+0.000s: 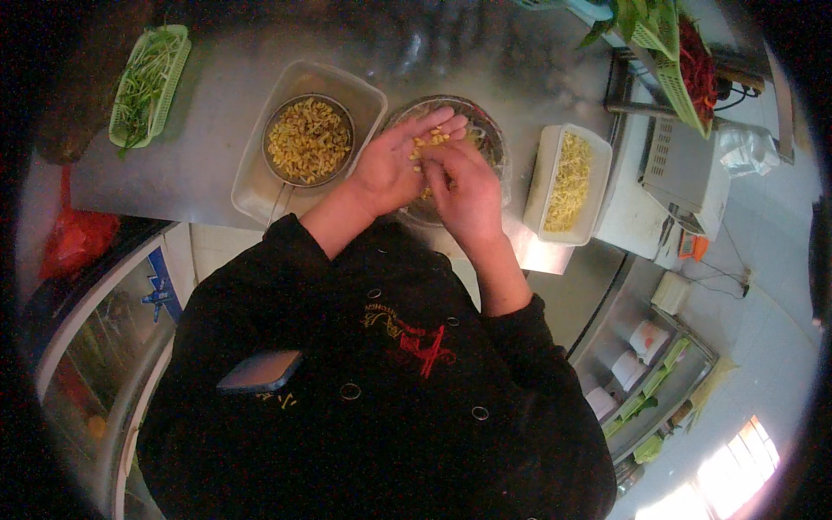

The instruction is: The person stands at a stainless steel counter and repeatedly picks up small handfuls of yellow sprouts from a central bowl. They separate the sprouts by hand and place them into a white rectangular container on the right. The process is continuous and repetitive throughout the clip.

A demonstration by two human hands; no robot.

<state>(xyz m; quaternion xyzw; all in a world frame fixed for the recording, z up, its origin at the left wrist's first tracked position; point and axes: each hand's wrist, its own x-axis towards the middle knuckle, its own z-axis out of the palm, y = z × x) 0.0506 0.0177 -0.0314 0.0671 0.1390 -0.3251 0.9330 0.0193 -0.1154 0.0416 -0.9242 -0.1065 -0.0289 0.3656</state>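
My left hand (387,166) is turned palm up over a round bowl (504,146), with several yellow beans or sprout heads (434,138) lying on its palm and fingers. My right hand (469,188) bends over that palm, its fingertips at the beans; whether it pinches any is hidden. The bowl, partly covered by both hands, has more sprouts in it. Left of it, a wire strainer (353,140) full of yellow sprouts with short tails (309,140) rests in a translucent plastic tub (374,91). On the right stands a white tub (543,188) of pale yellow bean sprouts (569,185).
A green plastic basket (182,58) of leafy greens stands on the steel table (214,130) at the far left. Baskets of green and red vegetables (697,78) hang over the right side. A glass-fronted cabinet (97,351) is at lower left; a shelf (682,390) is at lower right.
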